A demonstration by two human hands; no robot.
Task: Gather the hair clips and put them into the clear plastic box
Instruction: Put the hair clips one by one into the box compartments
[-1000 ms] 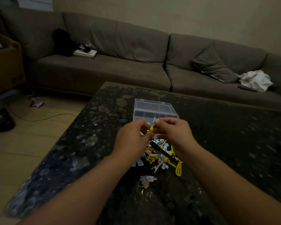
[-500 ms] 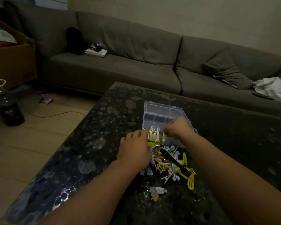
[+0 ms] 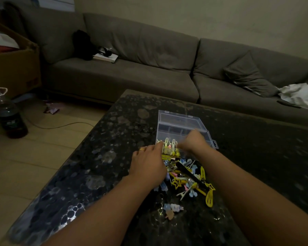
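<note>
At the near edge of the clear plastic box [image 3: 182,121] I have both hands working. My left hand [image 3: 148,164] lies palm down with its fingers stretched forward, the tips touching the pale clips [image 3: 169,145] that stand in the front compartment. My right hand [image 3: 194,142] is curled over that same corner; it is blurred, and I cannot tell whether it pinches a clip or has just let one go. I judge this to be the placing step: a few clips are being seated in the box while most remain outside.

Just behind my hands, nearer to me, the loose pile of hair clips [image 3: 187,176] lies on the dark speckled surface [image 3: 100,157], yellow, blue and pink ones tangled with a long black clip [image 3: 189,172]. A small stray cluster [image 3: 173,208] sits apart, closer still.

Next I would draw a hand back to the pile and pinch out one clip cleanly, since they overlap and may drag neighbours along. The box's lid is open, and its rear compartments look empty.
</note>
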